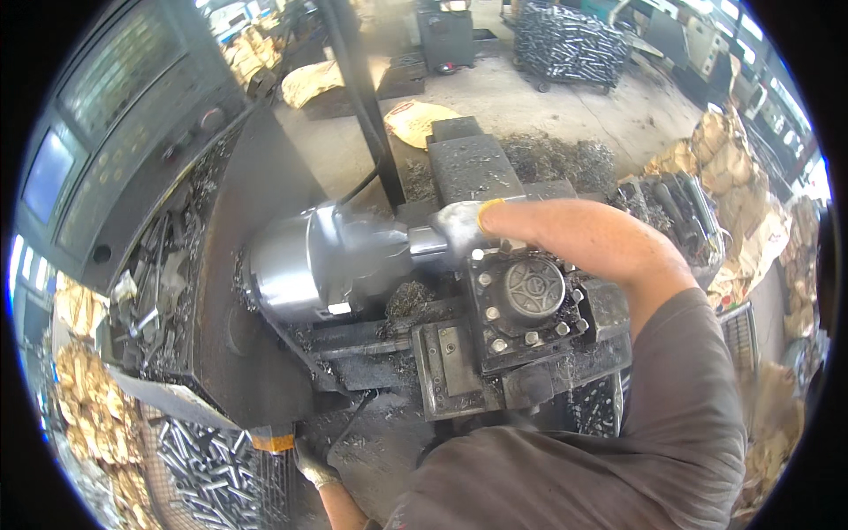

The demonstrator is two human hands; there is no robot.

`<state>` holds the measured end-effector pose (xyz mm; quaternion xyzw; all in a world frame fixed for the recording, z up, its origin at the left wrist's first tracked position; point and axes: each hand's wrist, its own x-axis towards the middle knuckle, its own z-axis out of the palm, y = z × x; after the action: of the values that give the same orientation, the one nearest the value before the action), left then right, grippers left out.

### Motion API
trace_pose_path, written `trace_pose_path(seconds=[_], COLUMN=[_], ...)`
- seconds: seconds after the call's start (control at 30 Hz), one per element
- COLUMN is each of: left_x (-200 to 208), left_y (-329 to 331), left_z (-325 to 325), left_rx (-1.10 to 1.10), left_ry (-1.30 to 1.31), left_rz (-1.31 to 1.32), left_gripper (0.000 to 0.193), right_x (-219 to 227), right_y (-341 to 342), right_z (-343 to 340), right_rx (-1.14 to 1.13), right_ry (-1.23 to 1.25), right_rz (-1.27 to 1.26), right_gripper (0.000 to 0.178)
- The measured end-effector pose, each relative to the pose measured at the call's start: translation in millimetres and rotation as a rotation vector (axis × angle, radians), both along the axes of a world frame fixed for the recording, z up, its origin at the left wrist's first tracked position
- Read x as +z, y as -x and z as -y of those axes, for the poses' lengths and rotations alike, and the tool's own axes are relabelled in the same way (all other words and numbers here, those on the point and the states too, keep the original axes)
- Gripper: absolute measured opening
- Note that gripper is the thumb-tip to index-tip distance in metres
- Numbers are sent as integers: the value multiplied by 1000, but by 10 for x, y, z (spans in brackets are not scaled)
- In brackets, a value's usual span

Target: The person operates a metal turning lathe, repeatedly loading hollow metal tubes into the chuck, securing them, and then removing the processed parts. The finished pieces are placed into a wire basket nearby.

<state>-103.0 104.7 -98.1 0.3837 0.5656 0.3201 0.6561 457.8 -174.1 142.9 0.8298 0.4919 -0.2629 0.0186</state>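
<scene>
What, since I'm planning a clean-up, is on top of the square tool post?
A round embossed cap and silvery bolts sit on the tool post. The right forearm crosses its far edge, so anything beneath the arm is hidden.

I have the right upper arm (685, 375) out to the side in a dark grey sleeve (698, 397), with the elbow (670, 265) bent; from there the bare right forearm (574, 228) runs leftward to a yellow cuff (488, 215) at the wrist; my pale-gloved right hand (459, 225) shows its back, the fingers too indistinct for me to read their grip. Down low, my left forearm (343, 507) comes up from the bottom edge, slanting leftward; the left hand (314, 461), also pale-gloved, points forward, well apart from the right, its fingertips hard to make out.
</scene>
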Motion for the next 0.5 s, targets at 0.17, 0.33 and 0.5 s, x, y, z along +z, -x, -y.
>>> trace_pose_path(seconds=[0.17,0.33,0.5], left_x=[-14,-210,-197], left_y=[-185,-51,-101], left_z=[-78,-128,-92], left_rx=[90,-4,-106], left_ry=[-27,-20,-26], left_rz=[-88,-52,-183], left_gripper=[22,22,20], right_x=[-106,17,-68], right_y=[109,54,156], right_z=[2,-87,-189], right_rx=[-102,-17,-42], right_ry=[-114,-92,-254], right_rz=[140,35,44], right_gripper=[57,47,45])
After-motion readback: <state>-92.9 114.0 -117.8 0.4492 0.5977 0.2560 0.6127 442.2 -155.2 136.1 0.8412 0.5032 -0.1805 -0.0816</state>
